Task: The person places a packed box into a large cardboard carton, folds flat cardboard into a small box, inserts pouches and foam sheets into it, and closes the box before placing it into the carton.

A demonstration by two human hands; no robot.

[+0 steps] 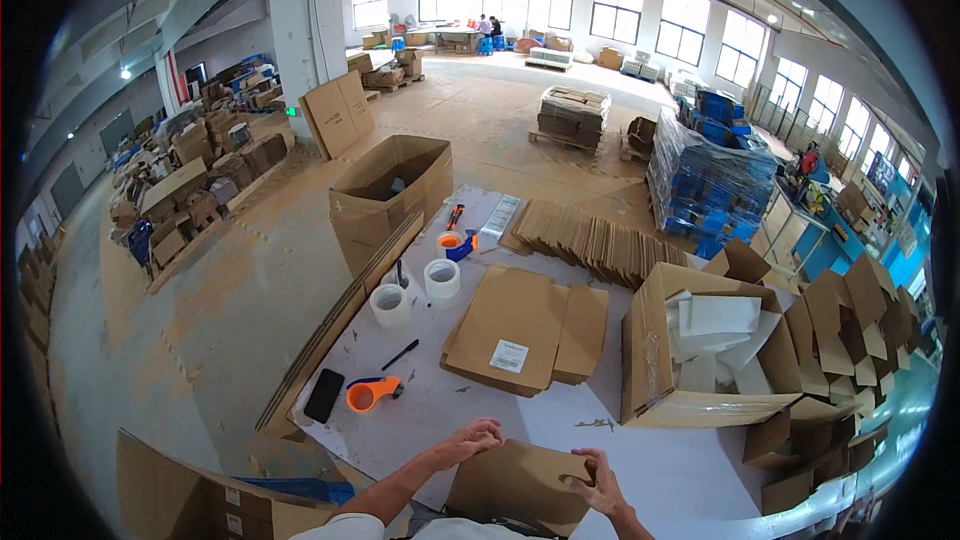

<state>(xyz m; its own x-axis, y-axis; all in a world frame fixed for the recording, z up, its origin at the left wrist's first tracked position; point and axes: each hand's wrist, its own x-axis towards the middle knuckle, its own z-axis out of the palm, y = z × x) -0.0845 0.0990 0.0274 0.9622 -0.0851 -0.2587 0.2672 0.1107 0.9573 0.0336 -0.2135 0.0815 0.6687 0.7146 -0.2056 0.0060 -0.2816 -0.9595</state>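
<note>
A flat brown cardboard piece (515, 485) lies at the near edge of the white table (440, 400). My left hand (470, 440) grips its top left corner, fingers curled over the edge. My right hand (597, 483) holds its right side, thumb on top. Just beyond it lies a stack of flattened cartons (520, 325) with a white label on top. To the right stands an open carton (690, 350) holding white sheets.
An orange tape dispenser (370, 393), a black phone (323, 395), a black pen (400, 354) and two tape rolls (415, 292) lie on the table's left. A big open box (390, 198) stands behind. Folded cartons (850, 330) pile up at right. People work far back.
</note>
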